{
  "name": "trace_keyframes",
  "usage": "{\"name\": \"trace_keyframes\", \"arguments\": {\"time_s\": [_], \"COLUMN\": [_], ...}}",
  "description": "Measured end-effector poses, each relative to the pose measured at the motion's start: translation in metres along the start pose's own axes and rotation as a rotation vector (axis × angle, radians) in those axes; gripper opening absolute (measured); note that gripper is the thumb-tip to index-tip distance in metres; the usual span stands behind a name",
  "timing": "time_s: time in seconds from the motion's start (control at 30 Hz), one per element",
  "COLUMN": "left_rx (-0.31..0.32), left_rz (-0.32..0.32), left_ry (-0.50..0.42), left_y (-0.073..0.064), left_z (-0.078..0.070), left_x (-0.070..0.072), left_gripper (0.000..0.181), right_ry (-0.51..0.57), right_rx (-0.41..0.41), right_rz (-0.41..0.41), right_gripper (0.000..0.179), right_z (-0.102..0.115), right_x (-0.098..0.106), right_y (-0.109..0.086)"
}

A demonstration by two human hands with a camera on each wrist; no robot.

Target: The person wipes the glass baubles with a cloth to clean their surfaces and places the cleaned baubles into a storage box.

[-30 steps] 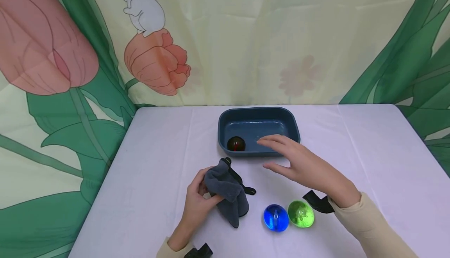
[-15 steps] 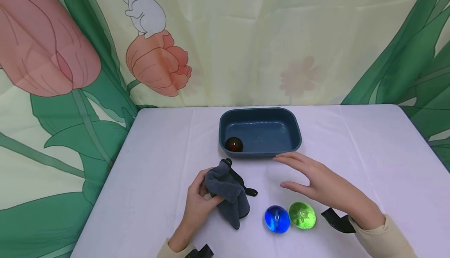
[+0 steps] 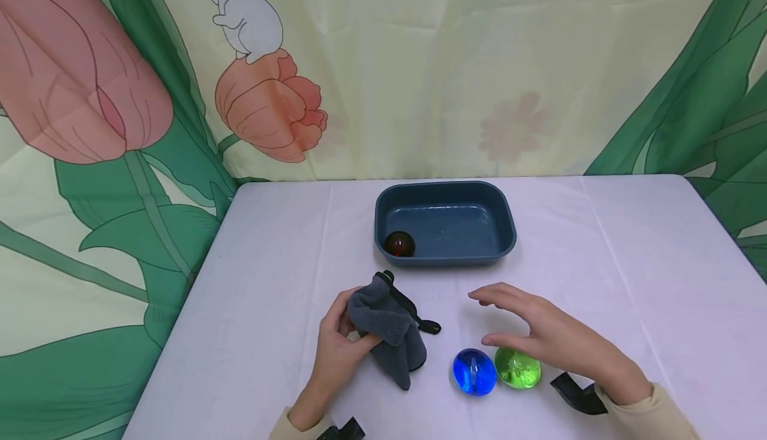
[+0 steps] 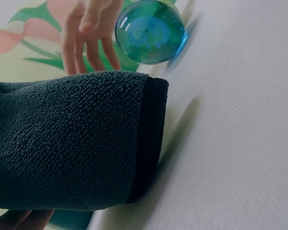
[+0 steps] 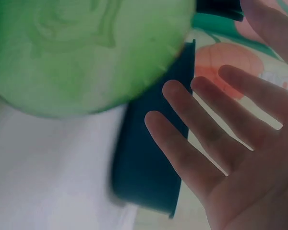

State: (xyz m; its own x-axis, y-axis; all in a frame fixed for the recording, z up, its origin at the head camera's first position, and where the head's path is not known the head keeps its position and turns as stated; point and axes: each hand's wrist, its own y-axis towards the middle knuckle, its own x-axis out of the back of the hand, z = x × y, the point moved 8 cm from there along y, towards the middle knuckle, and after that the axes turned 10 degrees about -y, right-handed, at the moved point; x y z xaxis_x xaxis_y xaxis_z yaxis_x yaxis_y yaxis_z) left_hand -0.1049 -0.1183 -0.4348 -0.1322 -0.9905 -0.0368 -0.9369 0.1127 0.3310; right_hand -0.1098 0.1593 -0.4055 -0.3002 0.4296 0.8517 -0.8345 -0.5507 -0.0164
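Note:
My left hand (image 3: 337, 353) grips a dark grey terry cloth (image 3: 391, 333) with black edging and a black loop; a hint of green shows at its upper end. In the left wrist view the same cloth (image 4: 72, 139) fills much of the picture. My right hand (image 3: 554, 333) hovers with fingers spread, its thumb just over the clear green ball (image 3: 518, 372), apparently touching nothing. The right wrist view has the green ball (image 5: 81, 57) close by and the fingers extended. Left of the green ball and beside it lies a clear blue ball (image 3: 474, 372).
A dark blue rectangular tray (image 3: 446, 261) stands at the back of the white-covered table (image 3: 281, 260). A dark ball with a red glint (image 3: 399, 243) lies in its front left corner. Behind the table hangs a printed flower curtain (image 3: 407, 80).
My right hand has drawn back from over the tray, down and to the right, to above the green ball. The left hand stays in place with the cloth.

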Motion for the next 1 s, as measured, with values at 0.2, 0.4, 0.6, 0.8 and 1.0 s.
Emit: {"name": "trace_keyframes", "arguments": {"time_s": [0.2,0.4,0.6,0.8,1.0], "left_rx": [-0.001,-0.003,-0.024,0.019,0.031], "left_rz": [0.0,-0.001,0.003,-0.003,-0.011], "left_ry": [0.006,0.002,-0.002,0.004,0.002], "left_y": [0.0,-0.001,-0.002,-0.002,-0.003], "left_z": [-0.001,-0.002,-0.003,-0.001,-0.001], "left_x": [0.001,0.001,0.0,0.0,-0.001], "left_gripper": [0.058,0.059,0.059,0.059,0.06], "right_ry": [-0.001,0.019,-0.008,-0.065,-0.089], "right_rx": [0.006,-0.054,-0.026,-0.016,-0.002], "right_rz": [0.058,0.18,0.216,0.243,0.264], "right_gripper": [0.06,0.072,0.084,0.089,0.082], "right_z": [0.005,0.006,0.008,0.01,0.013], "right_x": [-0.012,-0.028,-0.038,-0.045,-0.046], "right_y": [0.0,-0.001,-0.002,-0.003,-0.001]}}
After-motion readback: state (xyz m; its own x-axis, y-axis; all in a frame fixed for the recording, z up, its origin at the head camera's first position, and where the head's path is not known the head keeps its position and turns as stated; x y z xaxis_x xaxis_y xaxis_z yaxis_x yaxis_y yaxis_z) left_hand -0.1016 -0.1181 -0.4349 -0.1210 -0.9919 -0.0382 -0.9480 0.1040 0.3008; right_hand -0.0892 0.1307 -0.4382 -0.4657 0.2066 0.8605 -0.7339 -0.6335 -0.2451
